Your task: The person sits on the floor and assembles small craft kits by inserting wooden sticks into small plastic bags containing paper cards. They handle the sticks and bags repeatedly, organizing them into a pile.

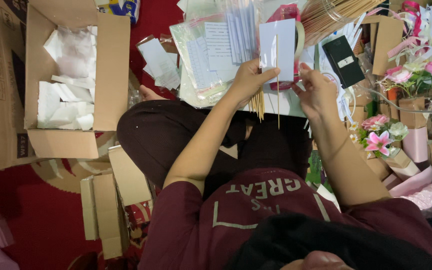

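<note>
Here I see my left hand (248, 80) pinching a white card (277, 50) along with a bundle of thin wooden sticks (259, 104). My right hand (316, 92) is closed on one single stick (278, 100) laid upright against the card, above my lap.

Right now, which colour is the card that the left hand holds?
White card, plain, seen best in the head view.

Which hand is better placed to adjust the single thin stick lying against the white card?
Probably the right hand. Its fingers sit at the card's right edge, close beside the thin stick. The left hand is occupied, pinching the white card and a bundle of sticks.
</note>
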